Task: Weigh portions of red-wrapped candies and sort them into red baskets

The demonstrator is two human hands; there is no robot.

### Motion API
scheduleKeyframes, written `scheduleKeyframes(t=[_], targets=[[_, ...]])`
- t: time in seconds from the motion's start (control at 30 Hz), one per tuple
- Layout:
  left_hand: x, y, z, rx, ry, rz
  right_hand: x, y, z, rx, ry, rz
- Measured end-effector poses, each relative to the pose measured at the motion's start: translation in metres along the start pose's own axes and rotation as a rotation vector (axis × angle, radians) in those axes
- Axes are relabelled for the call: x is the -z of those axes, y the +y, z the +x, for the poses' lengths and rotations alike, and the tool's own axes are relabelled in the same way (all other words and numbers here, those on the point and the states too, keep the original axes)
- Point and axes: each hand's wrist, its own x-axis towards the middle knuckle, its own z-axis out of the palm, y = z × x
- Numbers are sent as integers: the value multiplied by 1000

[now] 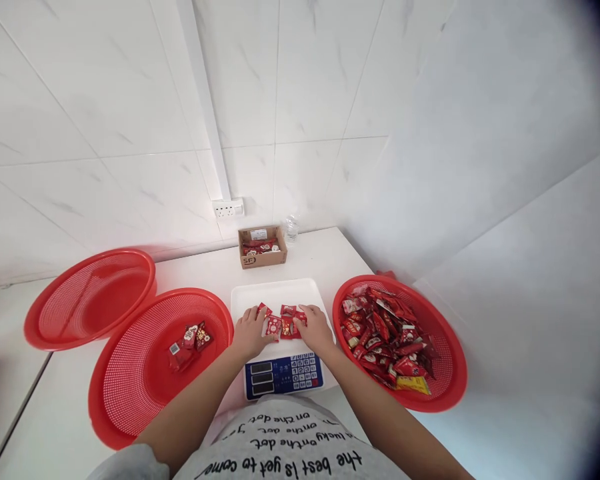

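A white electronic scale [283, 375] with a blue keypad stands in front of me, and several small red snack packets [281, 323] lie on its white tray [275, 293]. My left hand [250, 331] rests on the tray at the left side of the packets, fingers touching them. My right hand [314, 328] lies at their right side, fingers curled over the packets. The hands bracket the little pile between them. Whether either hand actually grips a packet is hidden by the fingers.
A red mesh basket [443, 393] full of red packets sits right of the scale. Left of it, a red basket [130, 400] holds a few packets, with an empty one [90, 297] behind. A cardboard box [261, 248], a plastic bottle [292, 228] and a wall socket [228, 209] are at the back.
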Motion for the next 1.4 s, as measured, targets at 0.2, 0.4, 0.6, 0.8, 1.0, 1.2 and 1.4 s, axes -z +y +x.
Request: scheduleKeyframes(t=[0.2, 0.4, 0.6, 0.8, 1.0, 1.2, 1.4], targets=[[-2, 14, 14, 11, -90, -81, -6, -3, -1, -69, -160, -54], [-7, 21, 31, -13, -157, -320, -16, -16, 17, 90, -323, -28], [-4, 16, 32, 39, -188, -659, -17, -15, 19, 114, -304, 193], [-8, 14, 25, 128, -213, -971, -17, -14, 12, 14, -308, 496], [-8, 15, 15, 105, -110, -962, -24, -7, 12, -6, -117, 358], [-2, 10, 14, 119, -3, -771, -32, -1, 7, 87, -72, 319], [2, 5, 20, 48, 50, -557, -32, -2, 0, 141, -92, 365]])
